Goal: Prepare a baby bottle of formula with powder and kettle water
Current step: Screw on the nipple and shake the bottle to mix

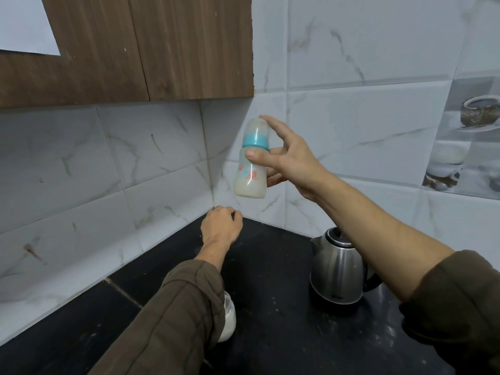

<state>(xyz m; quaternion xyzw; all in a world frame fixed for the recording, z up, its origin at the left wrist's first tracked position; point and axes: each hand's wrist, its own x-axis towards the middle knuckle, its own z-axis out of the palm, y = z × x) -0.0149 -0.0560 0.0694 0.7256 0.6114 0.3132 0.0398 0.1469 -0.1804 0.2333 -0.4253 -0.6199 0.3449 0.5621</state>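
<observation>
Left hand (220, 226): knuckles up, fingers curled under, low at the back corner of the counter (270, 334). Contents of the curl hidden; cannot tell whether grasping anything.

Left sleeve (173, 307) lying over a clear jar (228, 318) of white powder, toward the front of the counter. Lid not visible. Risk: jar tipped or dragged by the sleeve on withdrawal of the arm, powder across the counter.

Bottle (251, 161): in the air above the back corner, near upright, slightly tilted. Blue ring on, cap over the top, milky liquid in the lower part.

Right hand (286, 161) grasping it: thumb across the front below the ring, forefinger on the crown of the cap, other fingers behind.

Judged step: shaking to mix. Risks:
- leak at the ring from a loose thread
- cap popped off under a lifted forefinger
- slip from so light a hold, drop onto the counter

Kettle (338, 274): steel, on the counter toward the right, beneath the right forearm, apart from it. Possibly hot; burn risk from a lowered forearm.
</observation>
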